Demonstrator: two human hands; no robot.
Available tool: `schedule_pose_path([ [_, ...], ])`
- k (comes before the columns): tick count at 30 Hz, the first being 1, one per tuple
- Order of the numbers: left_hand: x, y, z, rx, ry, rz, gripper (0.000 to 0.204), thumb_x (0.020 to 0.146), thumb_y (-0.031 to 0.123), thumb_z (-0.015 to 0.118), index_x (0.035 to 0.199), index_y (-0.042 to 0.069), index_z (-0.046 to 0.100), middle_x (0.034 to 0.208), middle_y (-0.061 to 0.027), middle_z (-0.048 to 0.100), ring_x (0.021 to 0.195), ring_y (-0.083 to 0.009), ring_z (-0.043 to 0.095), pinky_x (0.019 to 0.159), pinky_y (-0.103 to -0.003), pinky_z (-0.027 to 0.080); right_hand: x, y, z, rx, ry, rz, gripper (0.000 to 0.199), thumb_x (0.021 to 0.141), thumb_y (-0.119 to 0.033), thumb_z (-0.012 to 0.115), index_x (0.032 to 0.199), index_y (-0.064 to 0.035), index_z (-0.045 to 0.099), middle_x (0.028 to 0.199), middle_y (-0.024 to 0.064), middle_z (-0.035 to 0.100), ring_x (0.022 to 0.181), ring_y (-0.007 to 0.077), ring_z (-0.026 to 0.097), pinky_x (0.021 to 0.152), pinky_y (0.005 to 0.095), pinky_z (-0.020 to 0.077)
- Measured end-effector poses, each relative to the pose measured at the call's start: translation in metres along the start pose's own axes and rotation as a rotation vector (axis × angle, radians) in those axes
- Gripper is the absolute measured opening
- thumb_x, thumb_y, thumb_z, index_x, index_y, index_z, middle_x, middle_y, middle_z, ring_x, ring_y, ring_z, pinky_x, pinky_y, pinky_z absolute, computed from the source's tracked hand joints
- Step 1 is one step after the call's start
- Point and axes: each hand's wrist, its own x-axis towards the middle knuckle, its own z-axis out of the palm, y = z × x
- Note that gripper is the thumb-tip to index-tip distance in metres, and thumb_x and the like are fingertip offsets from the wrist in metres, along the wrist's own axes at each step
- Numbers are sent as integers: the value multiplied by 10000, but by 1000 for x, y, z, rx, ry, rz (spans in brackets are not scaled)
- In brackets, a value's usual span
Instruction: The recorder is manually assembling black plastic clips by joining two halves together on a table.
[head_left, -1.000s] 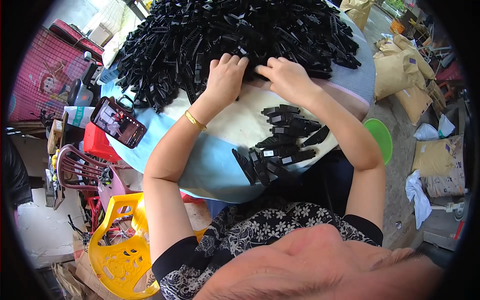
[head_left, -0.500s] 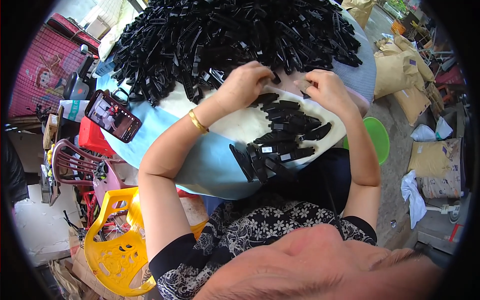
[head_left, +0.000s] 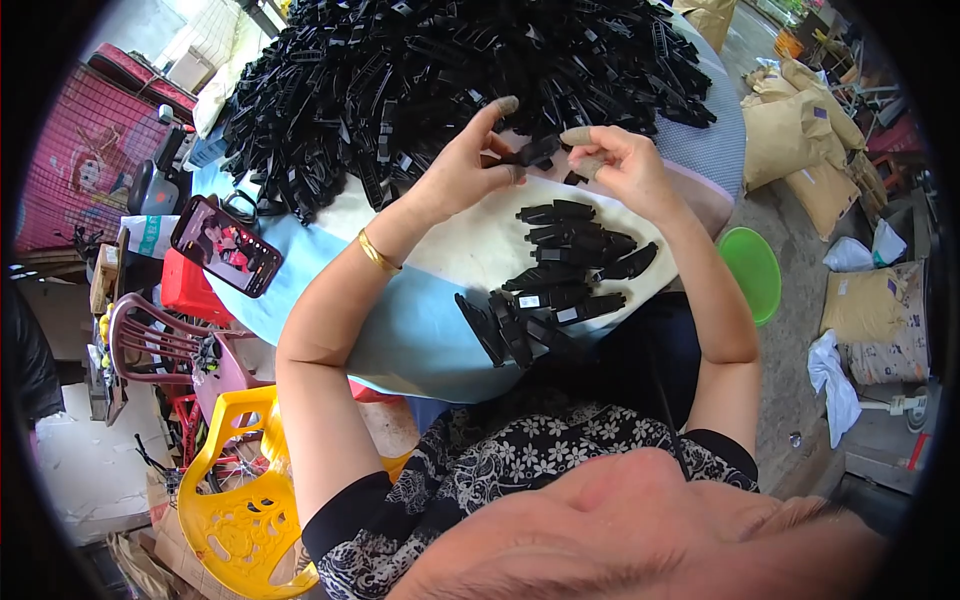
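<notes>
While both pinch it, the black plastic strip (head_left: 535,153) looks glossy.

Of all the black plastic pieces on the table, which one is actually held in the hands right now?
The black piece pinched between the left hand and right hand, raised above the sorted row; every other piece lies on the table or in the big heap.
</notes>
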Motion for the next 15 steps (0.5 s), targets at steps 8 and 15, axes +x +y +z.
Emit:
schedule_pose_path([
  [8, 1, -1, -12, 752, -133, 341, 269, 730, -47, 564, 980, 17, 641, 1052, -111, 585, 988, -270, 549, 912, -325, 448, -16, -3, -24, 82, -294, 43, 335, 774, 68, 621, 1105, 36, 582, 942, 41, 617, 813, 54, 562, 709, 211, 476],
  [15, -4, 0, -1, 1145, 68, 621, 257, 700, -37, 593, 943, 45, 619, 1134, -131, 550, 1076, -326, 503, 911, -379, 441, -16, -11, -27, -456, -238, -58, 243, 744, -12, 665, 959, 33, 562, 946, 94, 544, 746, 197, 519, 655, 299, 453],
])
